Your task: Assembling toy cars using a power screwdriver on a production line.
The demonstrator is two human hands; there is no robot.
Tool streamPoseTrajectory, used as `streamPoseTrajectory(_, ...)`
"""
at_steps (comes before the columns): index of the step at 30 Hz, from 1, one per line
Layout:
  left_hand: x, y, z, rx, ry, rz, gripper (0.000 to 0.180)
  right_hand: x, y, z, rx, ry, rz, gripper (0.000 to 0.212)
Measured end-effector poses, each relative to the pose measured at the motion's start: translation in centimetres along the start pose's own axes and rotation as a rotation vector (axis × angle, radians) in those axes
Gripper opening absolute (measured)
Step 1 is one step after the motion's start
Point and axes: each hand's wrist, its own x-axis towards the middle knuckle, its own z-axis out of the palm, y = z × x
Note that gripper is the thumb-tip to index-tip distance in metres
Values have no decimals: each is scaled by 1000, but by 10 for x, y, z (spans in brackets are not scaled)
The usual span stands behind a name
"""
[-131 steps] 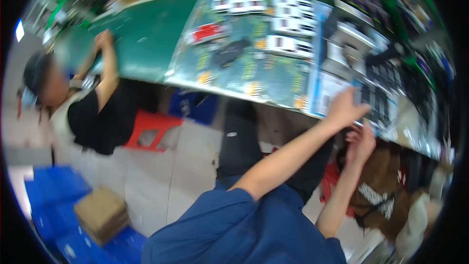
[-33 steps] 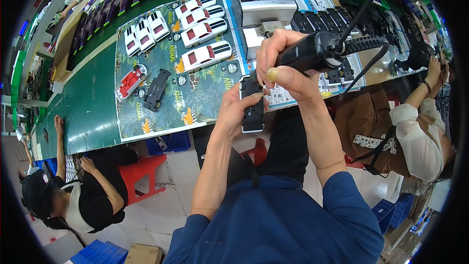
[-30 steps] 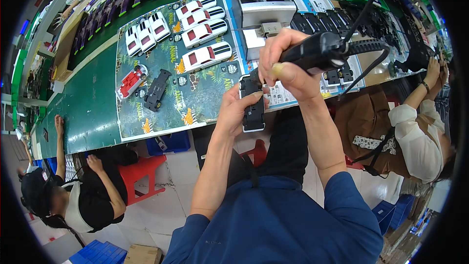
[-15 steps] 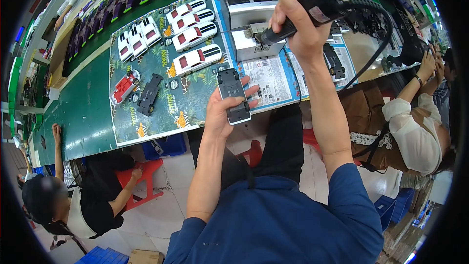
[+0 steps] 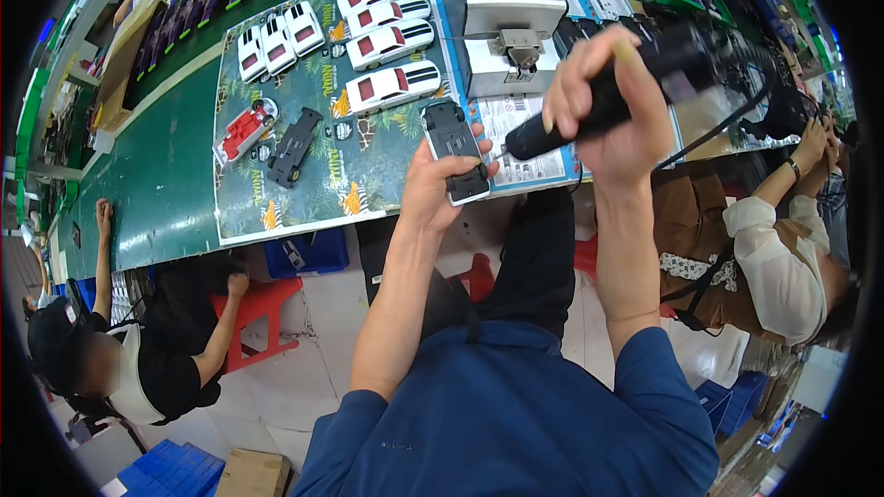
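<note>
My left hand [image 5: 431, 182] is closed around a toy car [image 5: 452, 143], turned so its black underside faces up, at the table's front edge. In my right hand [image 5: 619, 110] is a black electric screwdriver [image 5: 552, 129] with a cable, tilted so that its tip points left toward the car's near end. The tip is close to my left fingers; whether it touches the car I cannot tell. Just beyond stands a grey metal screw feeder [image 5: 511, 28]. White toy cars [image 5: 394, 87] with dark stripes lie in rows left of it.
A red car interior piece [image 5: 245, 132] and a black car chassis [image 5: 295, 147] lie on the printed mat [image 5: 322, 207]. Black parts [image 5: 575, 34] sit right of the feeder. People sit at both sides, one by a red stool [image 5: 262, 322]. A blue bin [image 5: 313, 253] is under the table.
My right hand has brought the screwdriver from the feeder's front back toward me, near the held car. The car has shifted slightly away from me; the view has moved a little.
</note>
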Motion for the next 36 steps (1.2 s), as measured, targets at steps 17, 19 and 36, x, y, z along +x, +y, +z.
streamPoseTrajectory(17, 21, -6, -25, -167, -62, -102, 52, -21, 32, 31, -13, -92, 131, 22)
streamPoseTrajectory(19, 20, -5, -25, -232, -79, -120, 51, -17, 34, 33, 38, -107, 161, 20)
streamPoseTrajectory(36, 9, -22, -3, -151, -114, -73, 32, -34, 24, 7, 124, -221, 68, 39)
